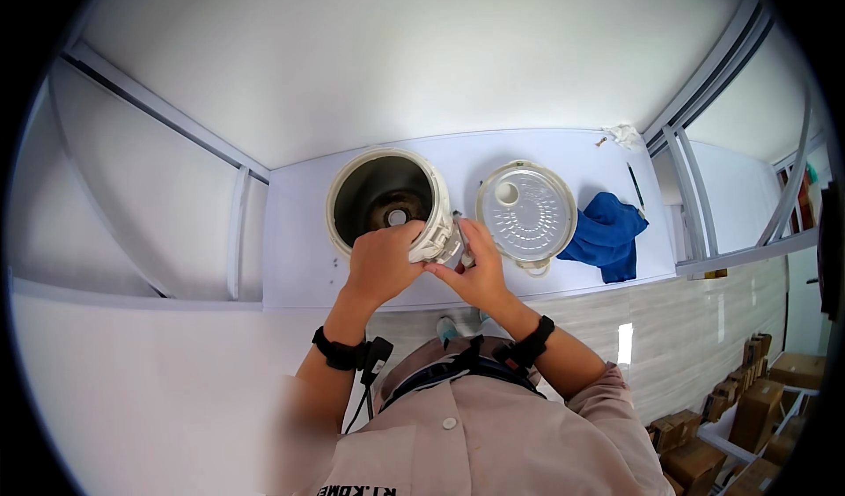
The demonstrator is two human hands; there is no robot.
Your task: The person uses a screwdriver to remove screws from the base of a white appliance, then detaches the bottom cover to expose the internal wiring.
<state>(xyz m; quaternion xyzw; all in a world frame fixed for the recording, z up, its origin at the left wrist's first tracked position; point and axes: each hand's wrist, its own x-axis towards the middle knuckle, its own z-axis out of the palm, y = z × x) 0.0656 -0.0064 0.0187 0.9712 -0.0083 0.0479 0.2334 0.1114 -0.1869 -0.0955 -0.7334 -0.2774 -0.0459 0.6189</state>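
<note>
A white rice cooker body [445, 198] sits on the white table with its top uncovered, showing a dark, browned inside and a round metal piece at the bottom. My left hand [380, 260] is closed over its near rim, thumb pointing toward the right hand. On the cooker's near right side, my right hand [482, 271] grips a small, partly see-through grey plastic piece [455, 248] against the wall. My fingers hide part of that piece, and I cannot tell whether it is attached. Right of the hands lies a round lid [531, 219] with a ridged metal face upward.
A crumpled blue cloth [606, 236] lies right of the lid. Behind it are a dark pen-like stick [635, 186] and a crumpled white tissue [624, 135]. Metal-framed panels flank the table [304, 280]. Cardboard boxes [755, 412] stand at the lower right.
</note>
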